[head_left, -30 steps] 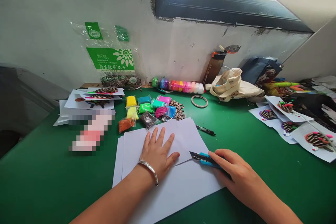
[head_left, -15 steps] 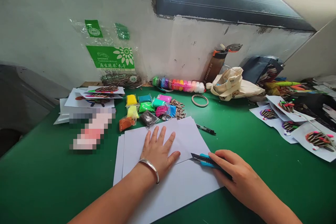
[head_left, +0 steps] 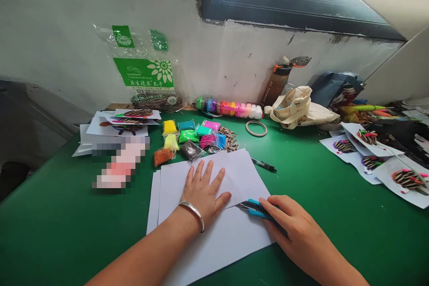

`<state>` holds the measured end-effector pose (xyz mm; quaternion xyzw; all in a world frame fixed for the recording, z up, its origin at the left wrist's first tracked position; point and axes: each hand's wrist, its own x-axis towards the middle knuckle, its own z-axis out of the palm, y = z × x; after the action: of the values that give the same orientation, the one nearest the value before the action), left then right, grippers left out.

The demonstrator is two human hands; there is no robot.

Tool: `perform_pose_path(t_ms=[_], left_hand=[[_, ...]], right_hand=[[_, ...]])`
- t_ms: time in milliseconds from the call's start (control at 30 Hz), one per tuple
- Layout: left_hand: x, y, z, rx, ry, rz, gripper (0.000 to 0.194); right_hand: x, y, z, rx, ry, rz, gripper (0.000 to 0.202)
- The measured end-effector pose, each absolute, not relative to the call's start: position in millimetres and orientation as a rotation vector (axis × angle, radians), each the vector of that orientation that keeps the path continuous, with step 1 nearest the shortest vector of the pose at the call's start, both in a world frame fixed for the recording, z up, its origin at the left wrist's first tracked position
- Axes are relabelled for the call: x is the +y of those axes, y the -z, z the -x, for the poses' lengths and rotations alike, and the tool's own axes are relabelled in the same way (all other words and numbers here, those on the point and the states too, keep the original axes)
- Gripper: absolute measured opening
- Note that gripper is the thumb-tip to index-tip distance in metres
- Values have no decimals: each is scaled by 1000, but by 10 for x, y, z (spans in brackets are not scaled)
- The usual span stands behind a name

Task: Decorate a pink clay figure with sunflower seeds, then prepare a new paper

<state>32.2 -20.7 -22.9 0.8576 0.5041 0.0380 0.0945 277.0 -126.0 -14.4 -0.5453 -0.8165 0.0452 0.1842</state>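
My left hand (head_left: 203, 192) lies flat on several overlapping sheets of white paper (head_left: 214, 250), its fingers spread. In my right hand (head_left: 293, 221) is a blue and black utility knife (head_left: 256, 209), gripped with the index finger along its top. The blade points left and lies at an edge in the paper, just right of my left thumb. Part of the knife's handle is hidden under my fingers. Beyond the paper's upper right edge rests a black pen (head_left: 264, 165).
Packets of coloured clay (head_left: 190, 136) and striped sunflower seeds (head_left: 229, 139) lie behind the paper. A tape roll (head_left: 256, 128), clay tubs (head_left: 231, 108), a brown bottle (head_left: 275, 85) and a cloth bag (head_left: 295, 107) stand farther back. Seed-decorated cards are at left (head_left: 127, 120) and right (head_left: 402, 178).
My right hand has drawn the knife a little left and down across the paper, closer to my left thumb. My left hand stays pressed flat in place.
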Motion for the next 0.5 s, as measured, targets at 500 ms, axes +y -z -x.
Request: perform_pose_path(t_ms=[500], left_hand=[[-206,248,-323,1487,-112,-2546,64]], right_hand=[[-1280,114,-2615,-2301,-71,1504,36]])
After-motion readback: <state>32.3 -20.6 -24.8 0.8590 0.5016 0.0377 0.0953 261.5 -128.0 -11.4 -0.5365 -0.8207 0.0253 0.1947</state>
